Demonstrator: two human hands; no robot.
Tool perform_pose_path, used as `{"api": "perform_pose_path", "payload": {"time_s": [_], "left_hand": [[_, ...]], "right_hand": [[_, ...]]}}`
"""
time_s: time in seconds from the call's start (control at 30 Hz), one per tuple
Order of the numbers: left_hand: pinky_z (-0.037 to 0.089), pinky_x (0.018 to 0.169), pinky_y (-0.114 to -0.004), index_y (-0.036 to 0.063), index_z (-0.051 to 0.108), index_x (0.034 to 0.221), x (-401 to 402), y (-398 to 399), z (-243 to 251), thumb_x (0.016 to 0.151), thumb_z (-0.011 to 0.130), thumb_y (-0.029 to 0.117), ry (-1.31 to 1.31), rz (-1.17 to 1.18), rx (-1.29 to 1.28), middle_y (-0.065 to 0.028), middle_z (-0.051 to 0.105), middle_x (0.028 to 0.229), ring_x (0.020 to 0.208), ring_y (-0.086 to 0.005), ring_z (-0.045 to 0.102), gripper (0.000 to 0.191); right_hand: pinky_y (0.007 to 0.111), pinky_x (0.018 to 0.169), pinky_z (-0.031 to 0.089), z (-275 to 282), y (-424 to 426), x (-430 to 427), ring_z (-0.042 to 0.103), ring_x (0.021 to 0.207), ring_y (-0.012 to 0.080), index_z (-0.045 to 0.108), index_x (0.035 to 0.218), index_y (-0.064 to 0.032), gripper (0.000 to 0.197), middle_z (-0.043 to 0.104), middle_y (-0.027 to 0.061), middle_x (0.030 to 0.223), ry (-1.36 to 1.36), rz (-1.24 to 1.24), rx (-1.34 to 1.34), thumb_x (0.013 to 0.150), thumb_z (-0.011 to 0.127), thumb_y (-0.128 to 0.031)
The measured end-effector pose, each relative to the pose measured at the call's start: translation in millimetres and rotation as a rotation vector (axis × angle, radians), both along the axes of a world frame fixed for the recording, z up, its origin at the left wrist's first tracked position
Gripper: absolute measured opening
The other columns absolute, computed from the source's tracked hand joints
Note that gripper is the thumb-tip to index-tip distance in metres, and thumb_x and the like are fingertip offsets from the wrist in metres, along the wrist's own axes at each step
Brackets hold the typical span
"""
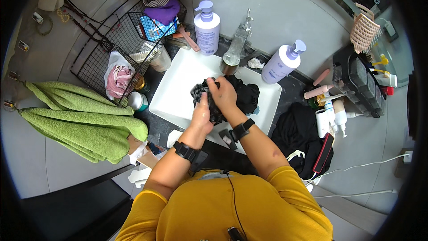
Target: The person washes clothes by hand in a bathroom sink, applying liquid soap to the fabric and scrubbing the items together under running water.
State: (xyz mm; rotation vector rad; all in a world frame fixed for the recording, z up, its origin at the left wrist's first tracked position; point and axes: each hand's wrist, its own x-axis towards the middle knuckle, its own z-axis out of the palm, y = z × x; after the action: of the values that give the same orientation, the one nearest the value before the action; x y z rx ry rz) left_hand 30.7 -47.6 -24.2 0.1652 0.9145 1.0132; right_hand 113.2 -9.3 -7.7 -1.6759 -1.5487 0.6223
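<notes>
Over a white rectangular sink basin [174, 83], my left hand [202, 115] and my right hand [222, 95] grip a wet black cloth [214, 105] between them, with what look like suds on its left part. More bunched black fabric [247, 95] lies in the basin to the right, just beside my right hand. A little light blue shows at that fabric's lower edge. The faucet [235, 52] stands behind the basin, its spout above the back edge. Both wrists wear black bands.
Lilac pump bottles [207, 35] [281, 63] flank the faucet. At left are a black wire basket [100, 53] and green towels [83, 127]. Black clothing [297, 140] with a red-edged device [323, 154] on it, white cables [361, 164], small bottles and a black organizer [361, 80] are at right.
</notes>
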Motion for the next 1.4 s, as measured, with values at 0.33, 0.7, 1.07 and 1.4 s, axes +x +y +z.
{"api": "perform_pose_path", "payload": {"time_s": [0.33, 0.7, 1.07, 1.4], "left_hand": [[0.046, 0.082, -0.035, 0.003, 0.048, 0.112, -4.9, 3.6, 25.8, 0.091, 0.034, 0.037, 0.085, -0.073, -0.121, -0.0117, 0.054, 0.109, 0.095, -0.0238, 0.054, 0.042], [0.046, 0.08, -0.038, 0.0027, 0.051, 0.108, -27.5, -0.8, -9.2, 0.086, 0.039, 0.035, 0.154, -0.164, -0.102, -0.0108, 0.058, 0.104, 0.091, -0.0234, 0.057, 0.041], [0.047, 0.078, -0.032, -0.0015, 0.058, 0.092, -59.2, 23.5, 65.8, 0.076, 0.044, 0.018, -0.08, -0.157, 0.333, -0.0105, 0.063, 0.088, 0.08, -0.0209, 0.06, 0.029], [0.017, 0.096, -0.062, 0.0141, 0.014, 0.137, -57.6, 30.5, 16.5, 0.078, 0.049, 0.05, 0.268, -0.198, -0.096, -0.0109, 0.004, 0.142, 0.127, -0.0416, 0.006, 0.078]], "right_hand": [[0.044, 0.062, 0.042, -14.8, 1.9, 2.2, 0.054, 0.073, 0.0371, 0.056, 0.074, -0.0031, 0.033, 0.057, 0.0181, 0.076, 0.123, 0.1, -0.126, 0.084, 0.046, -0.033], [0.041, 0.057, 0.04, -10.0, -3.1, -3.8, 0.051, 0.066, 0.0372, 0.051, 0.068, -0.0011, 0.033, 0.053, 0.0178, 0.069, 0.034, 0.222, -0.017, 0.085, 0.047, -0.029], [0.029, 0.097, 0.03, -75.7, -12.9, 36.1, 0.039, 0.114, 0.0175, 0.034, 0.129, -0.0045, 0.065, 0.04, 0.0083, 0.127, 0.197, 0.561, -0.426, 0.071, 0.064, -0.004], [0.024, 0.054, 0.043, -9.4, -7.9, 53.9, 0.051, 0.064, 0.011, 0.045, 0.101, -0.0037, 0.027, 0.053, 0.0029, 0.078, 1.188, 0.013, -0.308, 0.074, 0.047, -0.005]]}}
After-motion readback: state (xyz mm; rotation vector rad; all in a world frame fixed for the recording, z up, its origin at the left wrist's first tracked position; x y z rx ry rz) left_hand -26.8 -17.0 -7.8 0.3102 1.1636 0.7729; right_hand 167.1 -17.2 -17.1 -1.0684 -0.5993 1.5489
